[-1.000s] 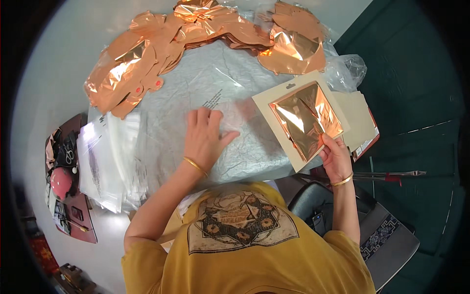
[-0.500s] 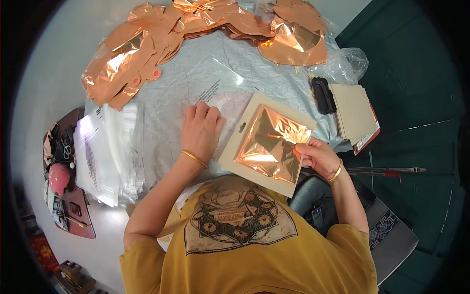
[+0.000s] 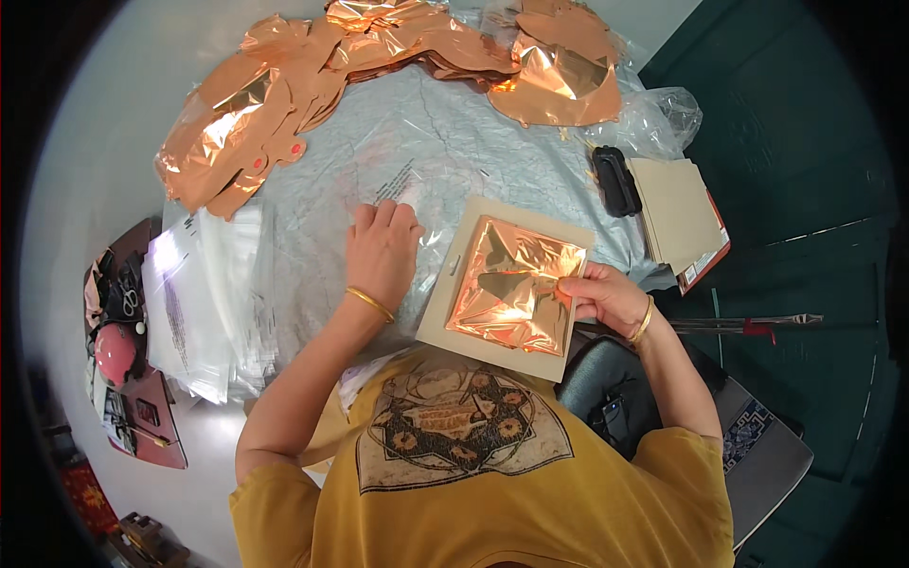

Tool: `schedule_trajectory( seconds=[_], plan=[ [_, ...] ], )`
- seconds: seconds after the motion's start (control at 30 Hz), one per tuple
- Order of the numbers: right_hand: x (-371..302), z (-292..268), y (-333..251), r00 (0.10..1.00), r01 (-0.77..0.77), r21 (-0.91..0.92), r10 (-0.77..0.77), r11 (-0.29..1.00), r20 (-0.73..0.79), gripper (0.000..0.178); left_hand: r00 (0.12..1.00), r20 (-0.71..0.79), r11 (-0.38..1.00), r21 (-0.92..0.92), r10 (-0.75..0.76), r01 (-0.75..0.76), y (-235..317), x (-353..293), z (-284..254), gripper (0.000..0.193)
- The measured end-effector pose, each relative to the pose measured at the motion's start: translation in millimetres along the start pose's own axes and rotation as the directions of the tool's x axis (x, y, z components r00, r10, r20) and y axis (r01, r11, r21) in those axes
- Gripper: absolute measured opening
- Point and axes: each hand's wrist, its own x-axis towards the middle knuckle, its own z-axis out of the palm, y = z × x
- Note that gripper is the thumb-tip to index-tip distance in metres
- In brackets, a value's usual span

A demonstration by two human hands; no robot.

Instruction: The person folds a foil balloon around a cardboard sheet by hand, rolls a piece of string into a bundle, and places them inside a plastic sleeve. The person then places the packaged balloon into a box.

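In my right hand (image 3: 611,301) is a beige cardboard backing card (image 3: 440,308), gripped at its right edge with the thumb on top. On the card lies a folded, shiny copper-coloured foil balloon (image 3: 516,284), held flat by the same thumb. The card is tilted and has a hang slot on its left side. My left hand (image 3: 383,248) is closed, fingers bent down over a clear plastic bag (image 3: 402,189) with small print, which lies on the table. Its fingertips are hidden.
Flat copper foil balloons (image 3: 237,114) are piled along the far side. A stack of clear bags (image 3: 204,303) lies left. At right are a black case (image 3: 616,180), beige cards (image 3: 672,213) and crumpled plastic (image 3: 653,123). A chair (image 3: 772,464) stands near my right elbow.
The card with the foil balloon has turned slightly and moved a little left and nearer to me with my right hand. My left hand stays over the bag, shifted only slightly.
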Motion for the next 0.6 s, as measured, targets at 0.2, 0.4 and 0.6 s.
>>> schedule_trajectory(
  seconds=[0.2, 0.4, 0.6],
  plan=[
    [9.8, -2.4, -8.8, 0.999, 0.038, 0.002, -0.038, 0.999, -0.036, 0.024, 0.997, 0.056, 0.992, -0.117, 0.054, -0.047, -18.3, 5.3, -0.4, 0.012],
    [15.7, 16.8, -15.0, 0.995, 0.081, -0.022, -0.082, 0.996, -0.052, 0.026, 0.967, 0.220, 0.985, -0.138, 0.131, -0.102, -14.4, 8.5, -17.3, 0.019],
    [19.2, 21.2, -13.8, 0.993, 0.093, -0.062, -0.097, 0.994, -0.061, 0.027, 0.944, 0.257, 0.978, -0.019, 0.206, -0.209, -10.9, -0.3, -19.9, 0.029]
  ],
)
